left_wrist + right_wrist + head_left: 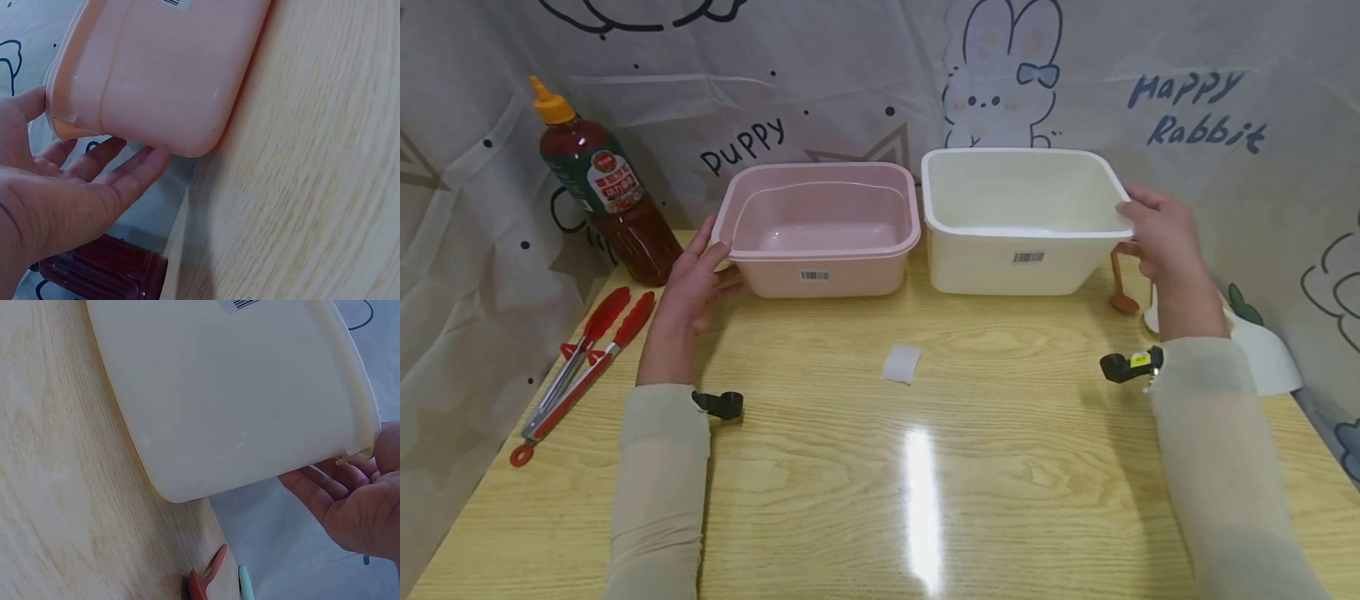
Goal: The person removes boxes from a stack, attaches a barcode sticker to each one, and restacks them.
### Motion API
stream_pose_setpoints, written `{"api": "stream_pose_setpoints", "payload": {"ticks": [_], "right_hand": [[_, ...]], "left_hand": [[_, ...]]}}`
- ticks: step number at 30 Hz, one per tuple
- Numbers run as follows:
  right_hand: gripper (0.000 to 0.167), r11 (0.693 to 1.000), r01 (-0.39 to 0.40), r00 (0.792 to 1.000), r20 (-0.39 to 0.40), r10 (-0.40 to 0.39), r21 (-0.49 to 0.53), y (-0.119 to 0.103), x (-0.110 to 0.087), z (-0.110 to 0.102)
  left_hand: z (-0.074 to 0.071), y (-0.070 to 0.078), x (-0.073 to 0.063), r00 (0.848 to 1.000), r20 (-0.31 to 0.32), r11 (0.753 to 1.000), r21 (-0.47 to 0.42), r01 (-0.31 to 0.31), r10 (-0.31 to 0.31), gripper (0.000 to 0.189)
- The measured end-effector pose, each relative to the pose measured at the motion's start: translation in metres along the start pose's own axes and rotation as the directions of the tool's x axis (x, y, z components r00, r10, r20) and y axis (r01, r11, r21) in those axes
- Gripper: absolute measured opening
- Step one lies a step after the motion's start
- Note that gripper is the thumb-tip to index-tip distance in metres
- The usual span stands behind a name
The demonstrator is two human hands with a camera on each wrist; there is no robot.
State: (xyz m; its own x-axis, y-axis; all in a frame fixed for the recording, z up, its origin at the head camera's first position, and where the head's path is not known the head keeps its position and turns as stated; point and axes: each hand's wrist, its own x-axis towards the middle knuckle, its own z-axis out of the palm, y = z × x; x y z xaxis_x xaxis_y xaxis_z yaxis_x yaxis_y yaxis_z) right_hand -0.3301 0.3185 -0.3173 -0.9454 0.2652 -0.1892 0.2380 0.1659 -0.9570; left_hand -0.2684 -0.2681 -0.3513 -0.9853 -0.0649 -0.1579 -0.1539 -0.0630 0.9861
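Two plastic basins stand side by side at the back of the table, a pink basin (816, 275) on the left and a deeper cream-white basin (992, 267) on the right. My left hand (683, 283) holds the pink one at its left end, thumb at the rim and the other fingers spread against the end wall. At the far right end, my right hand (1165, 237) grips the cream one with the thumb over its rim and fingers (312, 487) beneath. Both basins look empty inside and carry a barcode sticker in front.
Left of the pink basin leans a sauce bottle (602, 183) with a yellow cap. Red-tipped tongs (580, 367) lie at the left edge. A paper scrap (902, 364) sits mid-table. Behind my right arm are a red-brown spoon (1123, 300) and a white object (1266, 354), partly hidden.
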Motion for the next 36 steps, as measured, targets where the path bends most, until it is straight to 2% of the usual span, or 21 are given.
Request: {"api": "stream_pose_setpoints", "payload": {"ticks": [14, 18, 21, 25, 31, 36], "right_hand": [[0.052, 0.999, 0.03, 0.999, -0.026, -0.03, 0.016, -0.003, -0.003, -0.001], [0.052, 0.996, 0.041, 0.999, -0.017, -0.039, 0.084, -0.003, -0.006, -0.005], [0.051, 0.984, 0.052, 0.999, -0.012, -0.05, 0.172, -0.006, -0.008, -0.008], [0.048, 0.968, 0.046, 0.999, -0.03, -0.04, 0.247, -0.014, -0.012, -0.012], [0.041, 0.971, 0.041, 0.999, -0.039, -0.033, 0.235, -0.032, -0.019, -0.019], [0.042, 0.973, 0.024, 0.999, -0.038, -0.016, 0.231, -0.05, -0.026, -0.026]], "left_hand": [[0.0, 0.0, 0.0, 1.0, 0.003, 1.0, -0.017, 0.01, -0.01, 0.063], [0.001, 0.0, 0.0, 1.0, -0.001, 1.0, -0.014, 0.012, -0.012, 0.063], [0.002, 0.0, 0.0, 1.0, 0.0, 1.0, -0.01, 0.013, -0.013, 0.064], [0.002, 0.001, 0.0, 1.0, -0.002, 1.0, -0.001, 0.014, -0.014, 0.064], [0.0, 0.002, -0.001, 1.0, -0.007, 1.0, 0.012, 0.028, -0.028, 0.065], [-0.002, 0.002, 0.0, 0.999, -0.02, 0.999, 0.021, 0.036, -0.036, 0.064]]}}
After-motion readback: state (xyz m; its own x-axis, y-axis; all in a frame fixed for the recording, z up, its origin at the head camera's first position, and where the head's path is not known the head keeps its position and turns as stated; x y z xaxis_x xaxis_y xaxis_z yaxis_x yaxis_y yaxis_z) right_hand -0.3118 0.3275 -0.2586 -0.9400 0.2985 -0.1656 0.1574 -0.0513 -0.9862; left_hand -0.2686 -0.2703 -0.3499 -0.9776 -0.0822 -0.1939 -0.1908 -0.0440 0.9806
